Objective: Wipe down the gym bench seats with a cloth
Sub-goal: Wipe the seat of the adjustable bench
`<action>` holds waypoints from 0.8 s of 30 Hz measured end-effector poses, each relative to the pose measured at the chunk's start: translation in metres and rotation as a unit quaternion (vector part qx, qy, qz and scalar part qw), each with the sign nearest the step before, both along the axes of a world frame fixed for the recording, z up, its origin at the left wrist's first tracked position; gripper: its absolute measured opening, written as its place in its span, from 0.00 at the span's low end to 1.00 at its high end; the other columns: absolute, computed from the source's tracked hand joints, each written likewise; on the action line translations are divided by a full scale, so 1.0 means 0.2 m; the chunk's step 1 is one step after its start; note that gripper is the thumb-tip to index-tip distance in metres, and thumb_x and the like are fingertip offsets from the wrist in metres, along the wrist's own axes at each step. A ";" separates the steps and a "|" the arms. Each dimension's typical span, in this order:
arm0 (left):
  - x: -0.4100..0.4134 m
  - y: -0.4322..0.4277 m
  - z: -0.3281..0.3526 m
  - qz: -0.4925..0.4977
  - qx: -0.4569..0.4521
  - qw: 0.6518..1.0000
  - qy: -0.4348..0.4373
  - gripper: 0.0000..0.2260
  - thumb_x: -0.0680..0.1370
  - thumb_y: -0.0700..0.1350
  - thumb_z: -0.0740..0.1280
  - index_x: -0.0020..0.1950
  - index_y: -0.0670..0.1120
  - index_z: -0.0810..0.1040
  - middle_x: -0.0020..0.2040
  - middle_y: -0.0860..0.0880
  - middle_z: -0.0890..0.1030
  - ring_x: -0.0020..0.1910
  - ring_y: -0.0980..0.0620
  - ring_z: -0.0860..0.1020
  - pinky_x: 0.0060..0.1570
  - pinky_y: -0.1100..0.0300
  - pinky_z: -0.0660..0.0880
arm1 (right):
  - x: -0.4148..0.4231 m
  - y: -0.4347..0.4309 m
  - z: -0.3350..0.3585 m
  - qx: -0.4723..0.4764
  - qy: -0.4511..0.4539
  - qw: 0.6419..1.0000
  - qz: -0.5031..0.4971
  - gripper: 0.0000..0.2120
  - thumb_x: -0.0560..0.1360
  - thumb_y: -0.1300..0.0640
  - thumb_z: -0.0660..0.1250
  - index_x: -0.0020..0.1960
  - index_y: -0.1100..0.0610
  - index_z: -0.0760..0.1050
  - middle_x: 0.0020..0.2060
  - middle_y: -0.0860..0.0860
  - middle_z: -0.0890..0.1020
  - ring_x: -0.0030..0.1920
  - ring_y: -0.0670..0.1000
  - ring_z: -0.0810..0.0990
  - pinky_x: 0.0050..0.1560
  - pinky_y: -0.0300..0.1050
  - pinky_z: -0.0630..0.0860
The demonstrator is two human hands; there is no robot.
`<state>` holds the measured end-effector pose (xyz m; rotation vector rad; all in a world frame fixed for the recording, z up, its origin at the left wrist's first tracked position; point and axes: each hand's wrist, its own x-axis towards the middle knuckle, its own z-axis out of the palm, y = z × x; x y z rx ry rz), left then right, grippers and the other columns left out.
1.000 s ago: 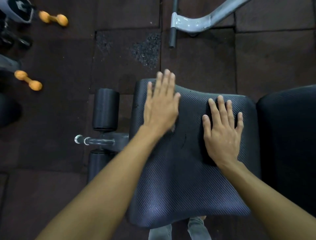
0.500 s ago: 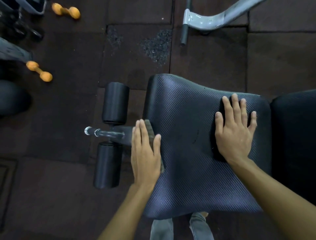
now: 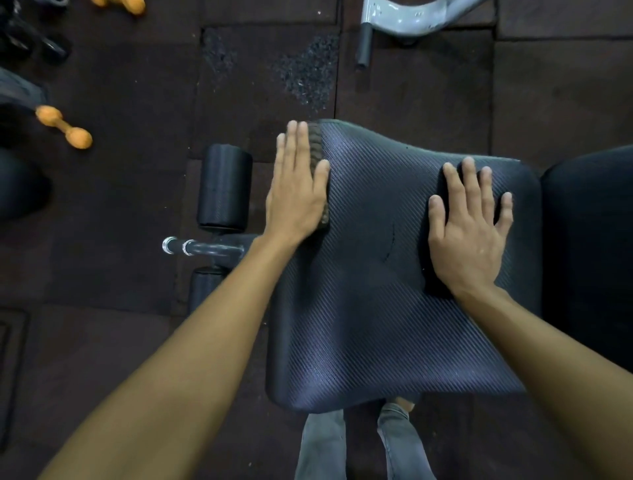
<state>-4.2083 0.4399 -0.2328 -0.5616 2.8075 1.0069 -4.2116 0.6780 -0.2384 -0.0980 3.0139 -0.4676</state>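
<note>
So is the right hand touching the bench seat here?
Touching. The head view shows the right hand lying flat, palm down, fingers spread, on the bench seat, with no gap visible under the palm.

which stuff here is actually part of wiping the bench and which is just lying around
Part of the job:
- bench seat
- cloth, under the left hand
- right hand, flat on the seat

Lying about:
- orange dumbbell on the floor
- second orange dumbbell, top edge
- foam leg rollers
- grey metal frame

Dark cloth (image 3: 320, 178) lies flat on textured bench seat's (image 3: 370, 308) left edge.
</note>
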 end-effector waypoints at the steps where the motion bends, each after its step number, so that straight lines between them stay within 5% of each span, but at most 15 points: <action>1: 0.05 -0.01 0.00 0.035 0.033 0.999 -0.005 0.28 0.85 0.51 0.52 0.81 0.45 0.45 0.81 0.49 0.46 0.80 0.52 0.44 0.78 0.53 0.45 | 0.00 0.00 0.00 -0.002 0.000 1.000 0.001 0.25 0.84 0.44 0.47 0.79 0.46 0.53 0.80 0.45 0.52 0.80 0.48 0.46 0.77 0.55 0.40; 6: 0.74 0.15 0.06 0.154 0.114 0.981 -0.031 0.27 0.85 0.54 0.51 0.81 0.51 0.45 0.81 0.56 0.48 0.79 0.60 0.47 0.78 0.53 0.49 | 0.00 0.00 0.00 -0.002 0.001 1.000 -0.002 0.25 0.84 0.45 0.47 0.79 0.47 0.53 0.80 0.46 0.52 0.80 0.49 0.47 0.78 0.57 0.41; 9: 1.14 0.32 0.09 0.209 0.074 0.972 -0.074 0.29 0.81 0.62 0.47 0.80 0.56 0.42 0.80 0.59 0.46 0.78 0.62 0.46 0.78 0.50 0.54 | 0.00 0.00 0.01 -0.008 0.001 1.000 0.000 0.25 0.84 0.45 0.47 0.79 0.46 0.53 0.80 0.46 0.53 0.80 0.49 0.47 0.78 0.57 0.41; 15: 1.20 0.65 0.07 0.006 -0.189 0.978 -0.091 0.30 0.84 0.56 0.49 0.79 0.38 0.52 0.80 0.40 0.53 0.79 0.41 0.53 0.75 0.43 0.57 | -0.01 0.02 0.03 -0.036 -0.009 0.999 0.007 0.24 0.84 0.45 0.49 0.79 0.46 0.56 0.80 0.46 0.55 0.80 0.48 0.48 0.77 0.54 0.41; 21: 0.71 0.81 0.06 -0.245 -0.212 0.945 0.034 0.27 0.84 0.55 0.52 0.80 0.42 0.55 0.80 0.45 0.55 0.80 0.46 0.52 0.76 0.44 0.56 | -0.02 0.13 0.09 -0.290 0.036 0.954 -0.066 0.18 0.83 0.54 0.54 0.69 0.56 0.73 0.71 0.51 0.73 0.73 0.47 0.68 0.74 0.39 0.59; 24: 0.39 0.85 0.02 -0.338 -0.201 0.916 0.081 0.26 0.84 0.53 0.52 0.79 0.43 0.57 0.80 0.46 0.57 0.79 0.48 0.53 0.75 0.46 0.55 | 0.02 0.22 0.11 -0.332 0.046 0.938 -0.084 0.16 0.83 0.57 0.55 0.66 0.58 0.76 0.65 0.51 0.78 0.67 0.46 0.73 0.70 0.38 0.66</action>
